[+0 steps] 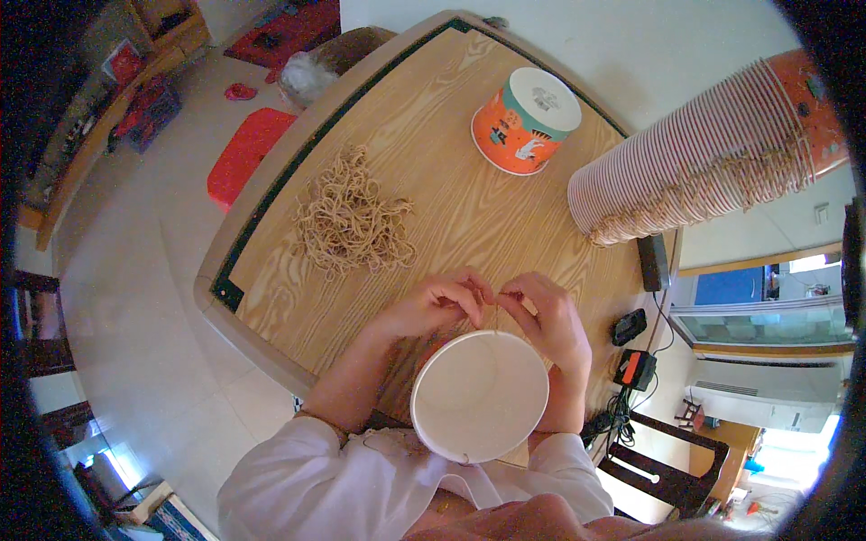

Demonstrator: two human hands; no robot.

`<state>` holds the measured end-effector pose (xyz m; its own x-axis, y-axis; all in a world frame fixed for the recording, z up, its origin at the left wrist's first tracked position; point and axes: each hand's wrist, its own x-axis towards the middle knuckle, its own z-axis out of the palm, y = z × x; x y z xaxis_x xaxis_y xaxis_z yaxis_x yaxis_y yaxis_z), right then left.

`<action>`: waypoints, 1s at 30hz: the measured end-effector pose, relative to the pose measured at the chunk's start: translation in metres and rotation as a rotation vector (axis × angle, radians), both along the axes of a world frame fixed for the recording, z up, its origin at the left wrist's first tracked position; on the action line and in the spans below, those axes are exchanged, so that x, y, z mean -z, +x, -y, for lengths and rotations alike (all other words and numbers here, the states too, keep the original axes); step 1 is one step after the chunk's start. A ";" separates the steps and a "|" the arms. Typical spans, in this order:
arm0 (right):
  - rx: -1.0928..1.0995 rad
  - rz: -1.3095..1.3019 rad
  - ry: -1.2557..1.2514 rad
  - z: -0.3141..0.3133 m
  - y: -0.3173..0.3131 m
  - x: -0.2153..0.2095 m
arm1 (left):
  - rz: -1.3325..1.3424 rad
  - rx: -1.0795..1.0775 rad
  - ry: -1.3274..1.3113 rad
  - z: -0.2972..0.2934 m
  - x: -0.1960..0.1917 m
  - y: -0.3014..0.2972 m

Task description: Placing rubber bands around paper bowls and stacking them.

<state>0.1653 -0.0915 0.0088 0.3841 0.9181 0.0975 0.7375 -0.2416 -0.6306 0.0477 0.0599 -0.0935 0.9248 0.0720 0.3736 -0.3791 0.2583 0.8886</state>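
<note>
A paper tub (480, 397) with a white inside stands close to my body, its open mouth facing up at me. Just beyond its far rim, my left hand (451, 299) and my right hand (548, 323) meet with fingertips pinched. A thin strand of brown twine (497, 316) runs down from between them to the rim. Both hands appear closed on this strand, though the fingers partly cover it. Another small bit of twine shows at the tub's near rim. Left of centre on the table lies a tangled heap of twine (354, 216).
An orange and green paper tub (525, 122) sits upside down at the back. A long stack of nested tubs (695, 149), twine loops hanging along its side, lies at the right. A black box (628, 326), a charger (635, 370) and cables are along the right edge.
</note>
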 end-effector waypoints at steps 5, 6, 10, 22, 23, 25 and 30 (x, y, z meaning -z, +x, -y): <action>0.009 0.030 -0.022 -0.003 -0.001 0.001 | -0.044 -0.107 0.208 0.005 -0.008 -0.001; 0.009 0.031 -0.021 -0.003 -0.002 0.000 | -0.032 -0.134 0.264 0.006 -0.009 -0.001; -0.013 0.030 0.019 -0.001 -0.004 -0.003 | -0.042 -0.118 0.239 0.011 -0.003 0.001; -0.072 -0.178 -0.005 0.006 -0.001 -0.008 | -0.212 0.095 0.024 0.011 -0.020 -0.005; -0.068 -0.169 -0.009 0.006 -0.002 -0.009 | -0.175 0.096 0.021 0.010 -0.017 -0.004; -0.057 -0.174 -0.028 0.005 -0.004 -0.012 | -0.142 0.097 0.018 0.008 -0.015 -0.005; -0.036 -0.219 -0.059 0.007 -0.006 -0.014 | -0.157 0.142 -0.070 0.003 -0.011 -0.007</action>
